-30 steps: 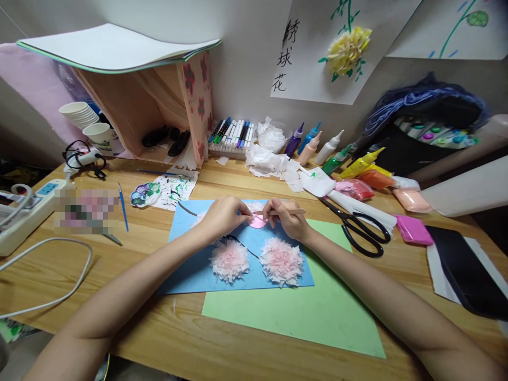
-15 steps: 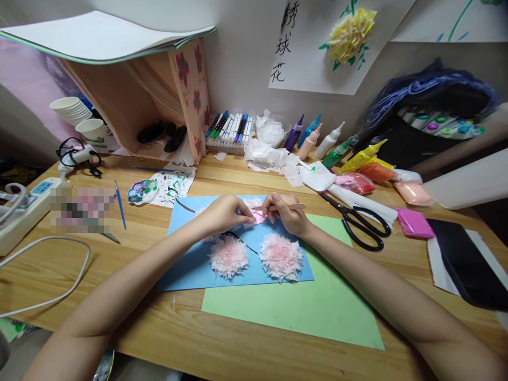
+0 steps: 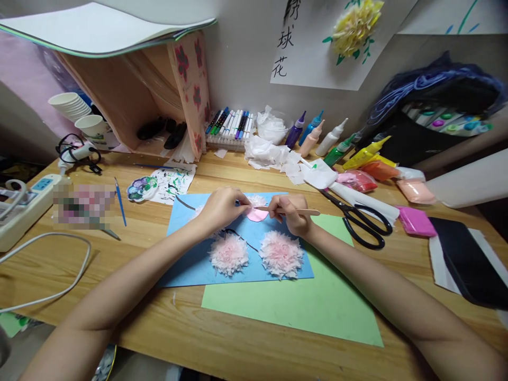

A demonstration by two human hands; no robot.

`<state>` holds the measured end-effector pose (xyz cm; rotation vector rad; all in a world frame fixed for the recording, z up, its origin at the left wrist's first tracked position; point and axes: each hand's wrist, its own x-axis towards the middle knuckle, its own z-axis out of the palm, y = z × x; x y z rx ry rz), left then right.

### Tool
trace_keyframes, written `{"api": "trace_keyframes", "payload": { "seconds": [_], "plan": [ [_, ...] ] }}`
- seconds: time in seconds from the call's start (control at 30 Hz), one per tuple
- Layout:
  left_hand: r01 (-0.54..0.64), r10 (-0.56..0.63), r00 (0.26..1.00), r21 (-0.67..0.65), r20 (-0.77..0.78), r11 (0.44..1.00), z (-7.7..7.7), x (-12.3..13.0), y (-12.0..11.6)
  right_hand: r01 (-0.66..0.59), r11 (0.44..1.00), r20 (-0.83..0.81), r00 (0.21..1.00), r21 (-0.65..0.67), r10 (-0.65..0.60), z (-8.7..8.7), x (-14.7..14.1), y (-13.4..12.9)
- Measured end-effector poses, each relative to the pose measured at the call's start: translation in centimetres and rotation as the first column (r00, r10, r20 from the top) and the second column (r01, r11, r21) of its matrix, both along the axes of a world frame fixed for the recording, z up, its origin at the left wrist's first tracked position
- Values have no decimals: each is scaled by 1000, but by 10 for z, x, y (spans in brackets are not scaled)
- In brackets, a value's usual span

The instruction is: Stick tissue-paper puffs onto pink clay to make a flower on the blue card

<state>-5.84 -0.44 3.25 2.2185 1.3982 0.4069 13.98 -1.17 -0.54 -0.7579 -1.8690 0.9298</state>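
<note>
My right hand (image 3: 292, 212) grips a thin wooden stick (image 3: 307, 212), its pointed tip facing left. That tip rests at the upper edge of a flat, rounded pink patch, apparently clay (image 3: 257, 215), on the blue board (image 3: 186, 267). From the left, my left hand (image 3: 228, 209) pinches its fingertips together beside the stick's tip; whatever is between them is too small to make out. Just behind the patch are pale tissue-paper petals (image 3: 259, 201). Two fluffy pink-white paper flowers, one left (image 3: 229, 254) and one right (image 3: 281, 255), lie nearer me, with a dark painted stem (image 3: 248, 245) between them.
Green paper (image 3: 293, 312) lies partly under the board. To the right are black-handled scissors (image 3: 365, 222), a pink clay packet (image 3: 416, 220) and a phone (image 3: 468, 262). Torn tissue (image 3: 268, 153) and paint bottles (image 3: 313, 138) stand behind. A power strip (image 3: 24, 211) lies left.
My right hand has shifted slightly right and turned, showing more of the stick, now level with its tip at the pink patch. More of that patch is exposed. My left hand stays nearly in place.
</note>
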Motion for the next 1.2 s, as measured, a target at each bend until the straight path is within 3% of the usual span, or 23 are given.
{"api": "trace_keyframes", "payload": {
  "seconds": [0.33,0.5,0.63,0.77,0.87,1.03,1.2],
  "plan": [
    [-28,28,999,14,31,1000,2,-3,3,-121,974,136,986,190,96,1,-6,3],
    [-115,114,993,76,11,991,11,-19,17,-110,977,158,984,181,82,1,-6,2],
    [-106,109,993,77,-41,991,3,-28,23,-81,985,167,984,153,55,-2,-6,2],
    [-77,79,996,61,-32,995,-11,-28,26,-34,997,179,984,68,21,-1,-7,1],
    [-55,55,998,49,-3,997,-16,-29,28,54,994,154,987,-94,-39,4,-13,2],
    [-44,44,999,23,27,999,-18,-31,31,187,913,86,982,-364,-167,14,-28,8],
    [-45,43,998,40,36,998,-18,-31,29,134,907,39,991,-399,-129,18,-28,11]
  ]
}}
